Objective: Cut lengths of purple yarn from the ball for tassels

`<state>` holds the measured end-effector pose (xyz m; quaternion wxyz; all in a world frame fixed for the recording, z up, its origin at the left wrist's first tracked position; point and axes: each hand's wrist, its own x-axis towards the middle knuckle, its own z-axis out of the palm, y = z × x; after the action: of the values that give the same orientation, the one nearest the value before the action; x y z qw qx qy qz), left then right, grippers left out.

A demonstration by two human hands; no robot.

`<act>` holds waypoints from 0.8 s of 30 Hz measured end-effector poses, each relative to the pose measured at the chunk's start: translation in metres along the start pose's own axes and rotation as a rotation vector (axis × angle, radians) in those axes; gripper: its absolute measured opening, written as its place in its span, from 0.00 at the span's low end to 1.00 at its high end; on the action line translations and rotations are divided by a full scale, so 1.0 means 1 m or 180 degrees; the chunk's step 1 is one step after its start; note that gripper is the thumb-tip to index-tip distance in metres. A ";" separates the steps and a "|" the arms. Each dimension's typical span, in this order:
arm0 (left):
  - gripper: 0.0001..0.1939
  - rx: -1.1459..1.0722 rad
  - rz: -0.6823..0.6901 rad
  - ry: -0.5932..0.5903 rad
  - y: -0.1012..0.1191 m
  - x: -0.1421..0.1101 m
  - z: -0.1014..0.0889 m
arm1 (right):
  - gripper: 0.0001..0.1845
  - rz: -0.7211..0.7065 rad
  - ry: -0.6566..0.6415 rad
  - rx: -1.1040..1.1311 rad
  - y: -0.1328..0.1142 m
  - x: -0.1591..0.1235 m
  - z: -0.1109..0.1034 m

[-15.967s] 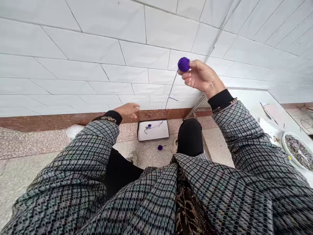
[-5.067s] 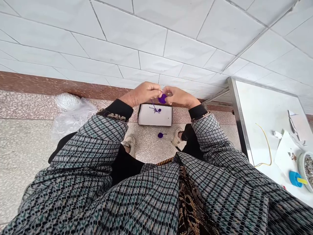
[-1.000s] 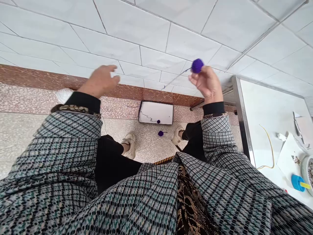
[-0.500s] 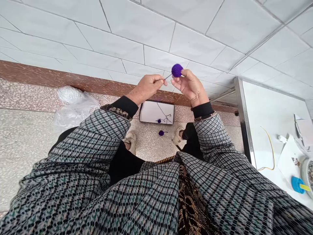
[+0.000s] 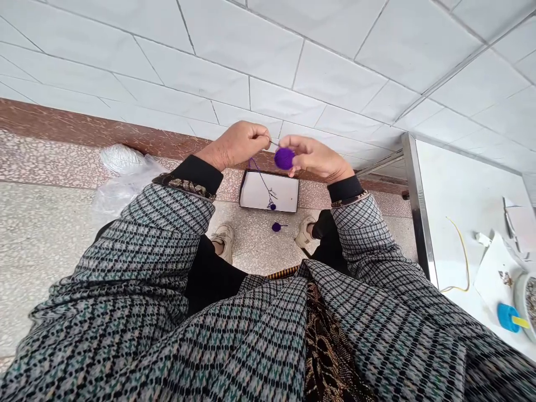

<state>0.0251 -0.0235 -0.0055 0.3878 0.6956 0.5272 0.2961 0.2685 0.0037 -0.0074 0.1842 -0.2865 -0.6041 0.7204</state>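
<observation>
My left hand point(image 5: 240, 145) is closed in a pinch, and a strand of purple yarn point(image 5: 260, 173) hangs below it toward the box. A short thin line, too fine to identify, runs from its fingertips toward a small wound ball of purple yarn point(image 5: 284, 158). Thumb and fingers of my right hand point(image 5: 316, 159) grip that ball from the right, slightly blurred. Beneath, a shallow dark-rimmed box point(image 5: 255, 192) with a white inside holds tangled yarn near a small purple ball point(image 5: 273, 206). Another purple ball point(image 5: 276, 227) with a short tail lies on the floor.
A skein of white yarn point(image 5: 121, 159) and a clear plastic bag point(image 5: 125, 187) lie at left. The tiled wall point(image 5: 268, 100) rises ahead. At right, a white table point(image 5: 452, 195) bears a yellow strip, papers, a blue-and-yellow item point(image 5: 508, 317) and a bowl point(image 5: 521, 296).
The ball and my right hand have come lower and left, closer to my left hand. My left hand has shifted slightly left. The strand over the box has moved.
</observation>
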 end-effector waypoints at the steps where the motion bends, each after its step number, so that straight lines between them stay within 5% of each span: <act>1: 0.11 0.0051 -0.0073 -0.0060 0.002 0.000 -0.001 | 0.27 -0.0214 0.0000 0.0247 0.001 0.002 -0.004; 4: 0.10 -0.0054 -0.0104 -0.0739 0.011 -0.003 0.003 | 0.31 -0.0661 0.0713 0.0515 0.005 0.013 -0.013; 6: 0.10 -0.0230 -0.0011 -0.1205 0.017 -0.007 0.006 | 0.25 -0.0630 0.1311 0.0271 0.008 0.019 -0.015; 8: 0.10 -0.0432 0.0031 -0.1339 0.018 -0.009 0.006 | 0.20 -0.0374 0.1473 -0.0326 0.012 0.019 -0.013; 11: 0.09 -0.0685 -0.0053 -0.1102 0.011 -0.007 0.002 | 0.19 0.0072 0.0415 -0.0978 0.013 0.010 -0.007; 14: 0.12 -0.0793 -0.0108 -0.0933 0.000 -0.003 -0.003 | 0.25 -0.0086 -0.0431 -0.0431 0.010 0.002 -0.007; 21: 0.11 -0.1504 -0.0331 -0.0934 0.003 -0.003 0.008 | 0.35 -0.1169 0.1410 0.0749 -0.001 0.011 -0.022; 24: 0.10 -0.1687 -0.0514 -0.0789 0.008 -0.004 0.014 | 0.34 -0.1217 0.1730 0.0644 -0.006 0.008 -0.023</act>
<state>0.0399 -0.0321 -0.0062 0.6395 0.5568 0.4339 0.3045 0.2765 0.0276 -0.0054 0.4975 -0.3298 -0.5012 0.6265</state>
